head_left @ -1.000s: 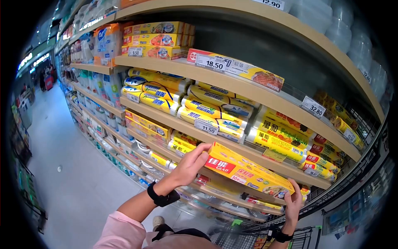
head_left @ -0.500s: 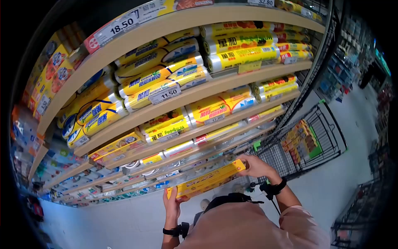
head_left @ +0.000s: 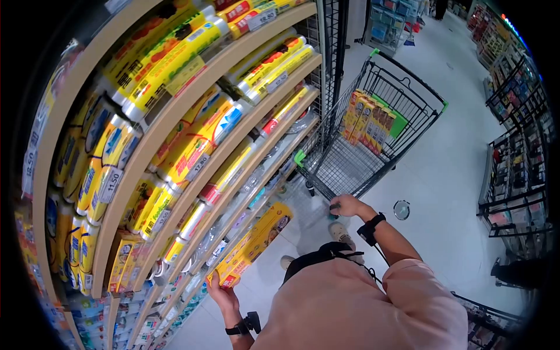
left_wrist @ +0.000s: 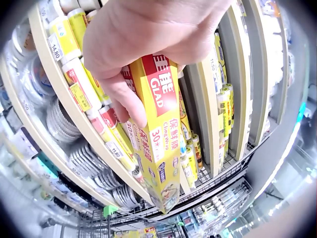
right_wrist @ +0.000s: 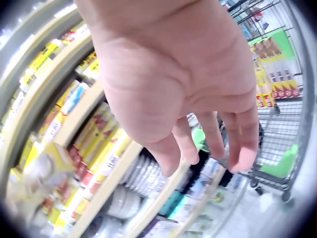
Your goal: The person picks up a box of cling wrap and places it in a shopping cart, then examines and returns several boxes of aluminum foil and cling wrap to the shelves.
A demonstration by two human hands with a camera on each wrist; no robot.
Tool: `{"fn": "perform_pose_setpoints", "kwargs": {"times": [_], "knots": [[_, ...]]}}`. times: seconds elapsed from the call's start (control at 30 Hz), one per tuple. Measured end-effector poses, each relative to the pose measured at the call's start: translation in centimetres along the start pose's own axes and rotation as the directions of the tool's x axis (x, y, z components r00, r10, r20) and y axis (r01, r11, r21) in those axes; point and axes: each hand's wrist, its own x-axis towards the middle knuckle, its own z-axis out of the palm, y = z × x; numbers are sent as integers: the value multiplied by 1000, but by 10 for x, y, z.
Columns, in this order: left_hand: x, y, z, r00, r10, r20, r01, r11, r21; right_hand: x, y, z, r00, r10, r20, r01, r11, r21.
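My left hand (head_left: 223,296) grips one end of a long yellow Glad cling wrap box (head_left: 251,242), held slanting beside the lower shelves. In the left wrist view, the thumb and fingers of the hand (left_wrist: 148,34) are curled round the top of the box (left_wrist: 162,129). My right hand (head_left: 352,206) is at the near end of a shopping cart (head_left: 364,175). Loosely extended fingers of the right hand (right_wrist: 181,84) hang in front of the cart's dark near edge in the right wrist view; whether they touch it, I cannot tell.
Shelves (head_left: 175,111) of yellow wrap rolls curve along the left. Several yellow boxes (head_left: 366,122) and a green panel (head_left: 392,115) are in the cart. Black display racks (head_left: 516,175) line the right side, and a dark-clothed leg (head_left: 516,273) shows at the right edge.
My view has swung right and down toward the cart. The right hand has let go of the box and moved to the cart's near end; the left hand still holds the box.
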Motion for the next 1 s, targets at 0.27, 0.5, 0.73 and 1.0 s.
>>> {"fn": "perform_pose_setpoints", "kwargs": {"times": [0.27,0.5,0.73,1.0], "knots": [[-50,-42,124,990,-129,-53,129,992,-5,-6,137,-18,940,336,54,-328,937,-121],[-84,-62,169,990,-120,-73,119,993,-14,12,189,-20,954,269,135,-246,955,-166],[-99,-64,178,987,-62,-150,51,996,-80,40,207,-35,987,34,155,-1,977,-212],[-108,-82,162,984,-25,-178,-17,973,-229,59,210,-43,958,3,286,106,924,-366]]}}
